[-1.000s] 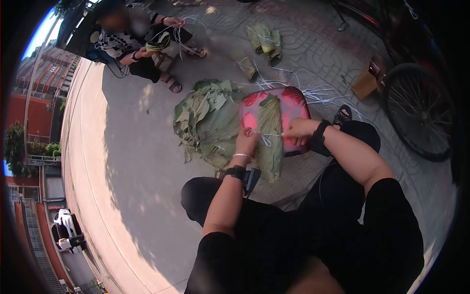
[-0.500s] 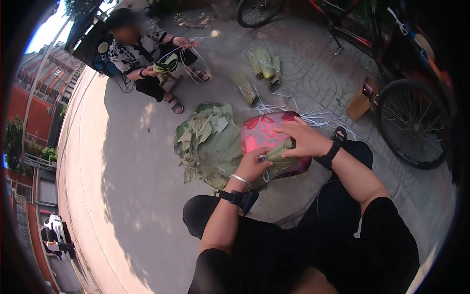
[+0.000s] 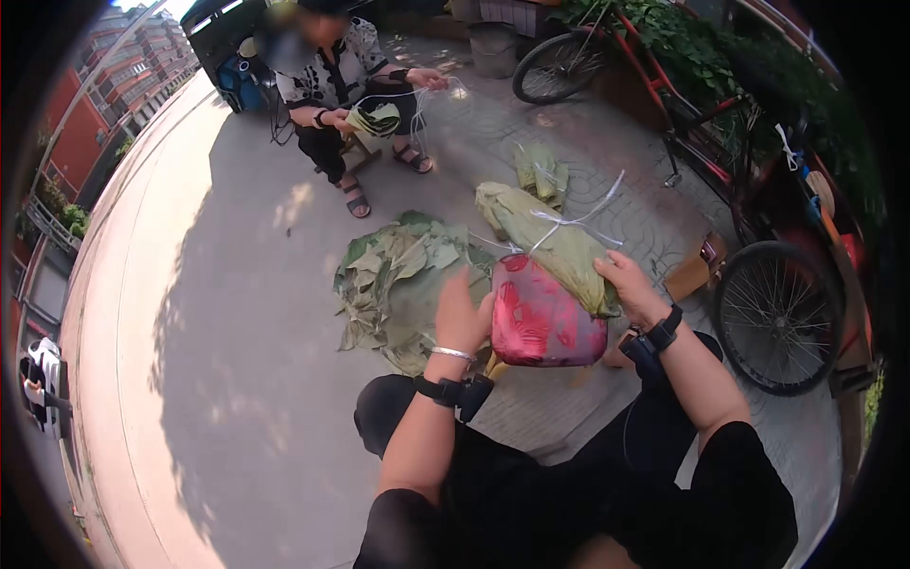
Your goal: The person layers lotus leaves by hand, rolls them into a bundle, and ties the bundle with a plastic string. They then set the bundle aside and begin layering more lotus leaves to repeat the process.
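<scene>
A long bundle of folded green leaves [image 3: 545, 232], tied round with white string [image 3: 561, 221], slants above a red and pink patterned stool [image 3: 545, 318]. My right hand [image 3: 633, 287] grips its lower right end, thumb on top. At the stool's left side is my left hand [image 3: 464, 321], off the bundle, slightly blurred, its fingers raised and holding nothing. A heap of loose flat leaves [image 3: 403, 275] lies on the ground left of the stool.
Another person [image 3: 336, 76] sits opposite, holding folded leaves [image 3: 375, 119] and white strings. Tied leaf bundles [image 3: 542, 171] lie beyond the stool. A cardboard box [image 3: 695, 268] and a tricycle wheel [image 3: 779, 318] stand at right.
My left hand has let go of the bundle and moved left. The bundle has gone from low between both hands to raised over the stool in my right hand. The view has shifted.
</scene>
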The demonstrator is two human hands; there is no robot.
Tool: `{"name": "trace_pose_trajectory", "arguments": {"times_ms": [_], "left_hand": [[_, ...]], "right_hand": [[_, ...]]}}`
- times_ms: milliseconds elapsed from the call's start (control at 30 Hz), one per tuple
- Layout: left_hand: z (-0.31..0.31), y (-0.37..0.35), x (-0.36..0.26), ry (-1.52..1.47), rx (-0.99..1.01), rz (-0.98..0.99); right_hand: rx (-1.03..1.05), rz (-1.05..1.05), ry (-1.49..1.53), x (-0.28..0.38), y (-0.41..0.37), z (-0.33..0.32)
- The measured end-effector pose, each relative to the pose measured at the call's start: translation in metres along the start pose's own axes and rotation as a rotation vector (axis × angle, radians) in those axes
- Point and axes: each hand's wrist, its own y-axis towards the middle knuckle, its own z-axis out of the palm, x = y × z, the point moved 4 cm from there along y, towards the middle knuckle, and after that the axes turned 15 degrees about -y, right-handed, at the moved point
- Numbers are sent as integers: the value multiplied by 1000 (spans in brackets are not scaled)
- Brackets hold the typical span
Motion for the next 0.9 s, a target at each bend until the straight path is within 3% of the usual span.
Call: {"name": "trace_pose_trajectory", "arguments": {"times_ms": [33,67,133,300,400,533,600,700,767,900], "left_hand": [[3,-5,15,12,154,-131],[8,-9,15,62,322,-138],[23,-23,14,161,664,-155],[47,-51,1,172,824,-78],[49,-48,-2,211,846,-95],[63,-46,12,247,700,-7],[61,-41,11,224,672,-1],[48,-30,4,249,588,-25],[36,-17,-3,231,462,-41],[-6,12,-16,-11,93,-29]], "right_hand": [[-42,26,158,9,8,2],[-83,53,317,14,16,3],[-25,71,308,3,35,14],[81,186,302,-24,90,46],[2,189,280,-18,150,48],[-149,8,227,-2,275,7],[-527,76,135,6,310,-14],[-598,228,-208,-21,339,-5],[-292,167,-289,-50,341,39],[90,218,-470,-90,303,164]]}}
